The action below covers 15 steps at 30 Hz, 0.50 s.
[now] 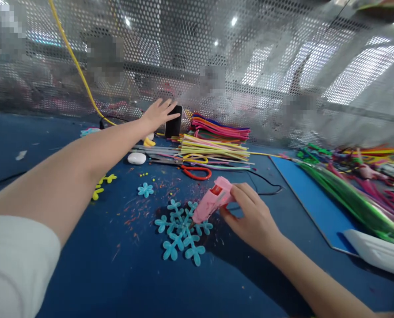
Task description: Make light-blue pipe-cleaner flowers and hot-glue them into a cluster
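A pink hot glue gun (207,205) is gripped in my right hand (251,214), its nozzle pointing down at the middle of a light-blue pipe-cleaner snowflake (179,240) lying flat on the table. Whether the tip touches the snowflake is unclear. My left hand (159,115) is stretched far forward with fingers spread, in front of a dark phone (173,126) that stands upright; I cannot tell if they touch. Left of the snowflake lies a small light-blue flower (145,190). Yellow-green pipe-cleaner pieces (98,191) are partly hidden behind my left forearm.
Scissors with red handles (197,173), a white oval case (136,158) and bundles of pipe cleaners (215,148) lie toward the back. A perforated metal panel (190,53) rises behind the blue table (117,282). A blue board (303,207) and green bundle (346,194) are at right.
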Each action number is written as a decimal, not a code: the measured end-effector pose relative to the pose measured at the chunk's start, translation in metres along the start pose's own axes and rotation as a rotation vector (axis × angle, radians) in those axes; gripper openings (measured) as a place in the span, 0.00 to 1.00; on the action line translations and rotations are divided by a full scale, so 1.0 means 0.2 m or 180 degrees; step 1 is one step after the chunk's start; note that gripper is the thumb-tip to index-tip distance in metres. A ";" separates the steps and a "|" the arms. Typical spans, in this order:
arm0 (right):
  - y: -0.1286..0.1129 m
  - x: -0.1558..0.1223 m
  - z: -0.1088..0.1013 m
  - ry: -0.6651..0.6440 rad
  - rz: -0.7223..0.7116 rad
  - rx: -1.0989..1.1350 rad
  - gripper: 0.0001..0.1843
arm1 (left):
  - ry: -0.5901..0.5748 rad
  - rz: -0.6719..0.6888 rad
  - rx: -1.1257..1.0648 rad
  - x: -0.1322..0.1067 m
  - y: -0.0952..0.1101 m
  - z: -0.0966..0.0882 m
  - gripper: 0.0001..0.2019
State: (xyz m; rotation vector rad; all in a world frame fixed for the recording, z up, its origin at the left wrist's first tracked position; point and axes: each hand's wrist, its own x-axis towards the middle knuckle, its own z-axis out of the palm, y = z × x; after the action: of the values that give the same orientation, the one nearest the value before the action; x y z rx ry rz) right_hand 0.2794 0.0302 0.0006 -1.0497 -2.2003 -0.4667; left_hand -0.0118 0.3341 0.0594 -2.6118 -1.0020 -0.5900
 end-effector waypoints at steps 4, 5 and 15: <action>-0.01 0.00 0.00 -0.0036 0.0129 0.0031 0.11 | -0.0238 0.0260 0.0464 0.12 -0.05 0.08 0.23; -0.01 0.00 0.00 -0.0041 0.0150 0.0043 0.10 | -0.0300 0.0291 0.0597 0.15 -0.06 0.10 0.22; 0.01 0.01 -0.03 -0.0049 0.0227 0.0210 0.11 | -0.0256 0.0787 0.0671 0.33 -0.13 0.11 0.14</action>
State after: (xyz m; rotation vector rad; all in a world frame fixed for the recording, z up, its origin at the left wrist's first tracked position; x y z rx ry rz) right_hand 0.2825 0.0291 0.0058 -1.0955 -2.1687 -0.3532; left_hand 0.0212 0.3992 0.0745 -2.5329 -0.7042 -0.3046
